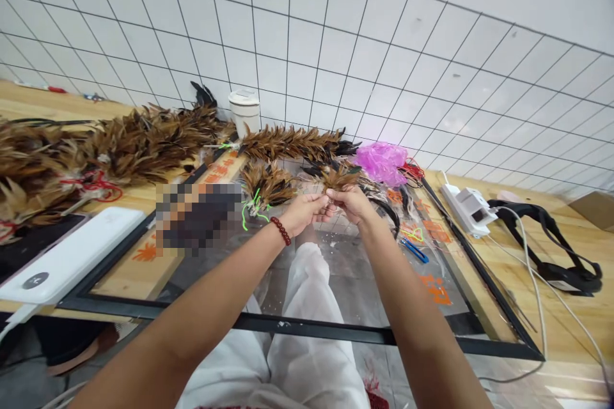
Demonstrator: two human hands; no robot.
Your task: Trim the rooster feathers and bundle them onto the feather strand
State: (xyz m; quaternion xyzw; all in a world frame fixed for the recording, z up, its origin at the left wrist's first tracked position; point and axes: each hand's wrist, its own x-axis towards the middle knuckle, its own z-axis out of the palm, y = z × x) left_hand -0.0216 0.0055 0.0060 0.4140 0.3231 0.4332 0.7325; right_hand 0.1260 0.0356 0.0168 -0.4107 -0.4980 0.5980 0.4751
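Note:
Above a glass pane in a black frame (330, 330), my two hands meet over a small bunch of brown feathers (341, 177). My right hand (352, 203) pinches the base of the bunch between thumb and fingers. Close against it, my left hand (307, 212) has its fingertips closed at the same base; what exactly they grip is hidden. To the left lies a feather bundle (268, 184) with bright green ties (254, 209). Behind my hands stretches a long brown feather strip (292, 142). Dark feathers lie partly hidden beyond the right hand.
A blue utility knife (414, 250) and a pink plastic bag (381, 163) are at the right. Thick feather garlands (144, 144), a white lidded cup (244, 112) and a white power bank (71, 254) stand left. A power strip (467, 208) with cables and a black strap (551, 243) lie right.

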